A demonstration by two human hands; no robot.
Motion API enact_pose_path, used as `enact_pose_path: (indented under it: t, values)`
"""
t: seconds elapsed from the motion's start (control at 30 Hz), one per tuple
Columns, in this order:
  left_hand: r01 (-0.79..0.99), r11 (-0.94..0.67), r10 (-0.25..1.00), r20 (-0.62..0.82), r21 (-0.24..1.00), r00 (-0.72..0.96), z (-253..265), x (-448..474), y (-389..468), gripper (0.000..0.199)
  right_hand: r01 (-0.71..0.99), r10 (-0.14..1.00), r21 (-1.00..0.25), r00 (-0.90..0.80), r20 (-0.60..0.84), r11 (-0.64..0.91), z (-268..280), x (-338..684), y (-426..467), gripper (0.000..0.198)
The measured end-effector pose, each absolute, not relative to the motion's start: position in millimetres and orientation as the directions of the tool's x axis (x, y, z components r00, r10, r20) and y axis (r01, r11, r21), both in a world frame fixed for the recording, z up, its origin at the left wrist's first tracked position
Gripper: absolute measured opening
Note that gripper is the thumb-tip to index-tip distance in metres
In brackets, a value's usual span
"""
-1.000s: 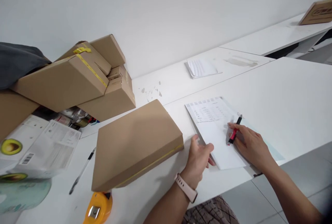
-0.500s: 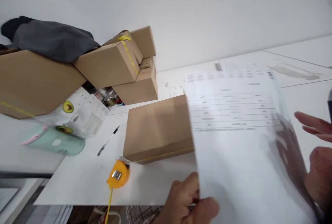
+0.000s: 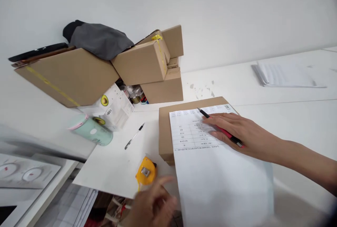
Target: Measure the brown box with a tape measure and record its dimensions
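Observation:
A printed sheet of paper (image 3: 210, 174) with a table of text lies over a closed cardboard box (image 3: 165, 128), its lower part reaching past the box toward me. My right hand (image 3: 231, 130) rests on the printed area, holding a slim red-and-black tool (image 3: 223, 130) between thumb and fingers. The tool's dark pointed tip faces up and left; I cannot tell whether it is a pen or a cutter. Blurred by motion, my left hand (image 3: 155, 202) hovers left of the paper with fingers apart and nothing visible in it. A yellow tape measure (image 3: 146, 171) sits just beyond it.
A black-capped pen (image 3: 134, 135) lies on the white table (image 3: 110, 171). Left of it are a mint-green cylindrical container (image 3: 94, 130) and a white avocado-print box (image 3: 118, 111). Stacked cardboard boxes (image 3: 139, 62) carry a dark grey cloth (image 3: 100, 39). More papers (image 3: 286, 74) lie back right.
The paper, earlier raised in my left hand, now lies on the box. My left hand has let go and moved left. My right hand has come onto the sheet with the red-and-black tool.

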State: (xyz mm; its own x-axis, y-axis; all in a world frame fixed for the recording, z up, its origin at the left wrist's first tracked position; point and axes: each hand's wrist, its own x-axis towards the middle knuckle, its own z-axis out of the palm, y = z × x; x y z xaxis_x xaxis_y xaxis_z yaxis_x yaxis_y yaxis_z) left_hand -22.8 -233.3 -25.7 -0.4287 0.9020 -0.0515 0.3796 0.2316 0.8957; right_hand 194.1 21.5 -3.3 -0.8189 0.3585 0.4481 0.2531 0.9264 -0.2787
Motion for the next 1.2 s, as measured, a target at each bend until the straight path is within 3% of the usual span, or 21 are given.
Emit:
enact_pose_path:
  t: [0.07,0.13,0.2,0.27,0.33,0.43,0.6,0.8,0.97,1.03,1.2]
  values:
    - [0.566,0.167,0.816,0.208,0.807,-0.538,1,-48,-217,0.018,0.248,0.353,-0.281,-0.829,0.433,0.927,-5,197,25,0.036]
    - [0.712,0.073,0.769,0.415,0.698,-0.486,31,-69,-181,0.015,0.252,0.363,-0.298,-0.833,0.418,0.921,-5,199,27,0.037]
    - [0.783,-0.017,0.822,0.454,0.622,-0.343,56,-82,-129,0.012,0.269,0.398,-0.343,-0.827,0.396,0.9,-5,200,26,0.04]
    - [0.749,-0.102,0.929,0.332,0.655,-0.163,72,-83,-71,0.014,0.313,0.48,-0.417,-0.784,0.394,0.854,-3,200,23,0.044]
    - [0.649,-0.069,0.994,0.106,0.758,-0.018,77,-76,-18,0.026,0.381,0.605,-0.507,-0.684,0.408,0.773,-2,200,19,0.047]
    - [0.62,-0.011,0.99,-0.079,0.785,0.117,68,-54,39,0.045,0.461,0.759,-0.616,-0.51,0.405,0.639,-1,200,16,0.052]
    - [0.643,0.066,0.923,-0.291,0.763,0.251,43,-25,77,0.07,0.443,0.803,-0.683,-0.454,0.387,0.58,-2,201,19,0.054]
    - [0.618,0.059,0.896,-0.315,0.784,0.314,31,-25,86,0.059,0.299,0.828,-0.801,-0.407,0.385,0.519,2,202,23,0.059]
    - [0.607,0.061,0.898,-0.309,0.793,0.313,28,-29,85,0.062,0.295,0.94,-0.894,-0.154,0.304,0.338,15,197,34,0.035]
    - [0.602,0.063,0.897,-0.309,0.796,0.315,27,-29,85,0.062,0.27,0.957,-0.918,-0.098,0.273,0.289,17,194,39,0.039]
    - [0.59,0.059,0.897,-0.303,0.805,0.323,27,-28,84,0.059,0.232,0.949,-0.932,-0.217,0.228,0.277,14,188,47,0.04]
